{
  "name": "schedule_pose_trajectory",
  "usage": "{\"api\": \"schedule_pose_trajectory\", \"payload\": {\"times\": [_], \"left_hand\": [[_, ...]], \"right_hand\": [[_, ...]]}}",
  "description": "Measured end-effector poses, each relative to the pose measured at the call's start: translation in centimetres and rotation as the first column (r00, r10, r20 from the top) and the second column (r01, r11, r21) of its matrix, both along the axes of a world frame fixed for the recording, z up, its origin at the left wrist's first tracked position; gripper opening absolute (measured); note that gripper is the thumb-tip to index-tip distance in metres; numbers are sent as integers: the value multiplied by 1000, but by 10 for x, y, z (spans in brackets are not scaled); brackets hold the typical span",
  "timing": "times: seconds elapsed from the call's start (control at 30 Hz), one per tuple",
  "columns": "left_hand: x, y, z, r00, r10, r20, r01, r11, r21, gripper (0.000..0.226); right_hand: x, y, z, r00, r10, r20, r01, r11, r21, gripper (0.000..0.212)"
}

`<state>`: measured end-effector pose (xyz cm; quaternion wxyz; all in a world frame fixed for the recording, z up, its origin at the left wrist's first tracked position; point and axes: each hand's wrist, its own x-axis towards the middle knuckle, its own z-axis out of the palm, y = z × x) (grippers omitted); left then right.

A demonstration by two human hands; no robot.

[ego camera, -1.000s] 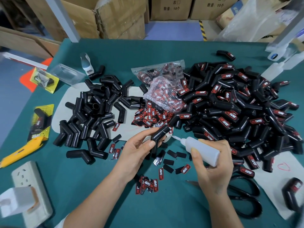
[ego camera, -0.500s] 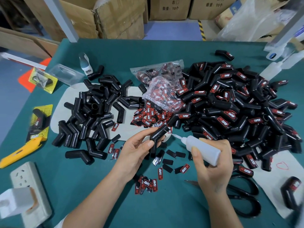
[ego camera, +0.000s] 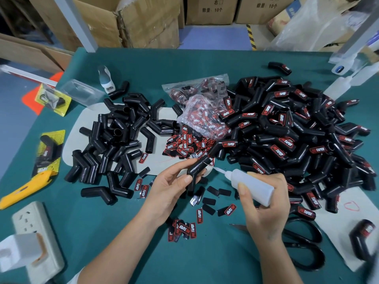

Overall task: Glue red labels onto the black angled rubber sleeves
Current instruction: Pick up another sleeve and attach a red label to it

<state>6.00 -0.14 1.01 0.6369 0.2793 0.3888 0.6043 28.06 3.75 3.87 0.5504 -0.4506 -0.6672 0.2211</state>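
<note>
Rubber gives, so your left hand (ego camera: 171, 188) pinching the black angled rubber sleeve (ego camera: 195, 171) at its bend suits, right hand (ego camera: 264, 203) gripping the translucent white plastic glue bottle (ego camera: 249, 184).

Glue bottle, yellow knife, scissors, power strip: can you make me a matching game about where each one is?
Things:
1. glue bottle
2. yellow utility knife
3. black scissors
4. white power strip

Places:
A. flat on the table, partly under the right wrist
B. near left corner of the table, with a plug in it
C. gripped in the right hand, nozzle pointing at the sleeve that the left hand holds
D. left edge of the table, just in front of a yellow package

Pairs: 1-C, 2-D, 3-A, 4-B
</note>
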Motion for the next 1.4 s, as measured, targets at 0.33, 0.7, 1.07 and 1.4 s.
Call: {"api": "schedule_pose_trajectory", "payload": {"times": [0.33,0.7,1.07,1.4], "left_hand": [[0,1,0,996,3,84,-4,1000,9,48],[-1,1,0,994,-11,110,11,1000,5,49],[0,1,3,993,-5,122,5,1000,3,49],[0,0,7,992,5,128,-3,1000,-20,43]], "right_hand": [[0,3,-1,999,18,-29,-18,1000,5,21],[1,2,-1,999,14,-42,-14,1000,-6,21],[1,3,-1,999,12,-35,-12,1000,2,21],[1,2,0,999,26,-37,-26,1000,5,21]]}}
